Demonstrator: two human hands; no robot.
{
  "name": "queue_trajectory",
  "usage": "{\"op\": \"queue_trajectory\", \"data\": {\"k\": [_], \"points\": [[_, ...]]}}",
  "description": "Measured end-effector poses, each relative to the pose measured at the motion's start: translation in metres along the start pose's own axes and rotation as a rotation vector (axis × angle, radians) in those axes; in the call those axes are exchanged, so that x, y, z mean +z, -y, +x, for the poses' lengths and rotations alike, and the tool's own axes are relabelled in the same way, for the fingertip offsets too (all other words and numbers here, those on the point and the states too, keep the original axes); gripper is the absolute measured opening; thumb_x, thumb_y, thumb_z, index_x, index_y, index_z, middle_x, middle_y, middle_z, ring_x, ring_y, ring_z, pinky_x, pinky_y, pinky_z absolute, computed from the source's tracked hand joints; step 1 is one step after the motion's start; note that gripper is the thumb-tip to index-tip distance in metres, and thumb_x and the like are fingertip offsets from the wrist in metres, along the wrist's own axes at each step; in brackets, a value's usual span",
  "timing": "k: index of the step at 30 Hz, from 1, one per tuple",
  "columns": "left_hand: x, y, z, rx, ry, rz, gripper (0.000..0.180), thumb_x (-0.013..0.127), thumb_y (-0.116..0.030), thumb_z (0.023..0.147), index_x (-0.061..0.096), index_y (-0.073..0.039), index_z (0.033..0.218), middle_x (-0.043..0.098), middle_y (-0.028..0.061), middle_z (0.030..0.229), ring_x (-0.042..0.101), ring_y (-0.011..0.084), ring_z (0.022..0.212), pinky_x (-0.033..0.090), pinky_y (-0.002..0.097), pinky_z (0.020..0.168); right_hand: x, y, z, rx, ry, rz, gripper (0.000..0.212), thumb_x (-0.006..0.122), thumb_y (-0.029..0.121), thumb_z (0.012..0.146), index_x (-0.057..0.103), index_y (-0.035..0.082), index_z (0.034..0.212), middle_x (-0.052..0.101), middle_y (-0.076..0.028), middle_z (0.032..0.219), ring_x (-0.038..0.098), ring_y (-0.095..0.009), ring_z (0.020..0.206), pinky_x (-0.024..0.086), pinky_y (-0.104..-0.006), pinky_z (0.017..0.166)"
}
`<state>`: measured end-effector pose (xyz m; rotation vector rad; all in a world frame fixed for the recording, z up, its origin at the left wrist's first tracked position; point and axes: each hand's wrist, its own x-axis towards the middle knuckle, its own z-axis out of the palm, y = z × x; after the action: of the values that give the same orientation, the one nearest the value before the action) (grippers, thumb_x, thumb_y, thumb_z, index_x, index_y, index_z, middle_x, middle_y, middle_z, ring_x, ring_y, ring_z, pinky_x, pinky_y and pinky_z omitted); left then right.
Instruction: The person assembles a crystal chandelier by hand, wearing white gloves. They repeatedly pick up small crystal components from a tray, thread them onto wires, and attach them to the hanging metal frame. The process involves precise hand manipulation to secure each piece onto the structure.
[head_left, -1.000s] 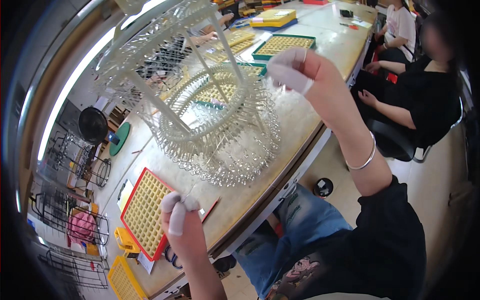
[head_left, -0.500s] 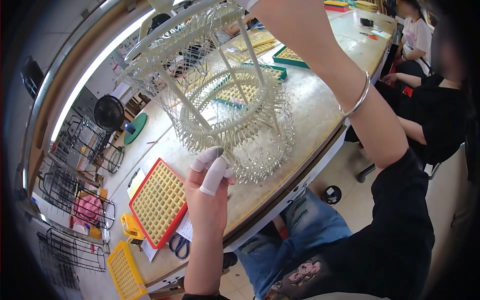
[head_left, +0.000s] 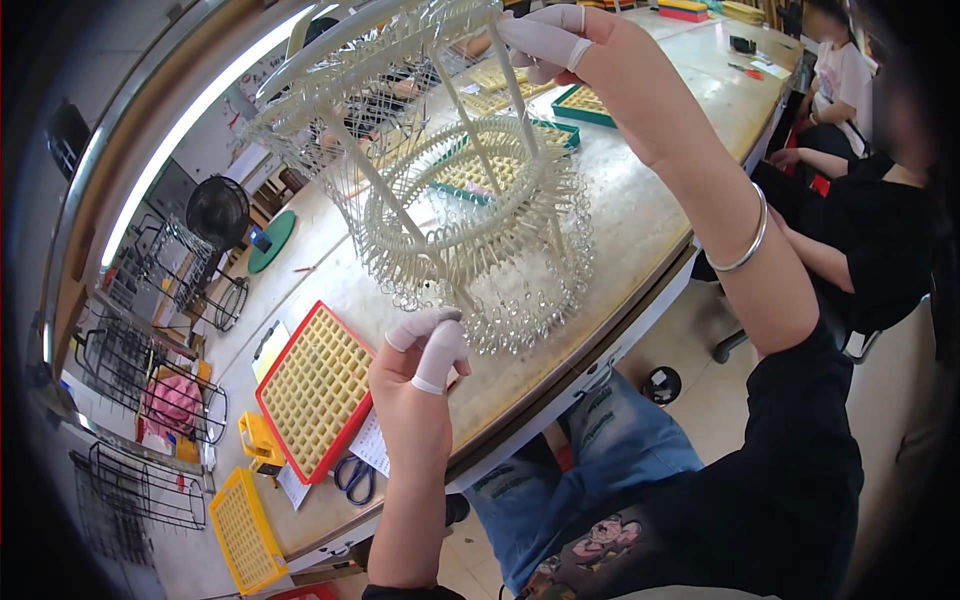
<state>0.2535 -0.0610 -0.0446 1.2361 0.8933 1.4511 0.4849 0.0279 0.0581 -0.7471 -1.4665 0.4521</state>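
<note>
A cream-coloured round rack (head_left: 455, 225) with two tiers of hooks hangs tilted over the table. Small shiny pieces (head_left: 515, 325) dangle from the hooks of its lower ring. My left hand (head_left: 425, 355), with white covers on its fingers, is pinched together just below the near side of that ring; whatever lies between the fingertips is too small to make out. Up at the right end of the rack's top ring is my right hand (head_left: 560, 45), also in white finger covers. Its fingers are closed together there, and what they hold cannot be made out.
On the table (head_left: 430, 400) lie a red-rimmed tray (head_left: 318, 390) of small cells, blue-handled scissors (head_left: 354, 480) and a yellow tape dispenser (head_left: 260, 445). A yellow tray (head_left: 247, 530) sits at the lower left, green trays (head_left: 575, 105) behind the rack. Another person (head_left: 880, 210) sits at the right.
My right hand has come down and right, bringing its fingers into view beside the upper ring. My left hand has shifted slightly down, still pinched.
</note>
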Motion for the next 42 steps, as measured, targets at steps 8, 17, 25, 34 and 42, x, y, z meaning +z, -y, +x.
{"op": "queue_trajectory", "data": {"k": [8,17,25,34,42], "points": [[-0.016,0.015,0.009,0.098,-0.192,0.096,0.01,0.057,-0.006,0.085,0.056,-0.002,0.094,0.053,0.0027,0.077,0.049,0.0091,0.065,0.041,0.023,0.058,0.017,-0.008,-0.002,0.122,0.114,0.301,0.025,0.06,0.021,0.082,0.067,0.005,0.1,0.064,-0.001,0.083,0.056,-0.007,0.076,0.041,-0.0226,0.072],[-0.017,0.036,0.023,0.295,-0.228,0.591,0.01,0.055,-0.008,0.084,0.057,-0.004,0.092,0.053,0.0,0.071,0.046,0.005,0.058,0.037,0.0196,0.052,0.033,-0.003,-0.008,0.105,0.074,0.29,0.03,0.062,0.024,0.083,0.065,0.001,0.1,0.063,-0.001,0.082,0.054,-0.007,0.077,0.04,-0.021,0.069],[-0.02,0.027,0.026,0.241,-0.191,0.577,0.009,0.059,-0.004,0.082,0.058,0.0,0.09,0.047,0.0011,0.083,0.046,0.0059,0.067,0.041,0.0209,0.058,0.025,-0.012,-0.029,0.207,0.336,0.158,0.035,0.064,0.026,0.083,0.06,0.005,0.111,0.065,-0.005,0.095,0.058,-0.01,0.088,0.045,-0.0242,0.074],[-0.029,0.018,0.033,0.208,-0.204,0.616,0.01,0.061,-0.005,0.081,0.061,0.001,0.089,0.055,0.0017,0.076,0.05,0.0059,0.064,0.041,0.0208,0.058,0.069,-0.032,-0.011,-0.001,0.924,-0.409,0.072,0.072,0.036,0.071,0.046,-0.001,0.127,0.058,-0.02,0.113,0.058,-0.027,0.103,0.045,-0.0342,0.088],[-0.035,0.003,0.039,0.198,-0.235,0.686,0.009,0.063,-0.008,0.078,0.063,-0.001,0.083,0.059,0.0029,0.071,0.052,0.0069,0.063,0.041,0.0218,0.057,0.09,-0.039,0.008,0.252,1.091,-0.415,0.081,0.074,0.04,0.064,0.047,-0.004,0.126,0.057,-0.017,0.111,0.054,-0.026,0.104,0.04,-0.0297,0.087]]}}
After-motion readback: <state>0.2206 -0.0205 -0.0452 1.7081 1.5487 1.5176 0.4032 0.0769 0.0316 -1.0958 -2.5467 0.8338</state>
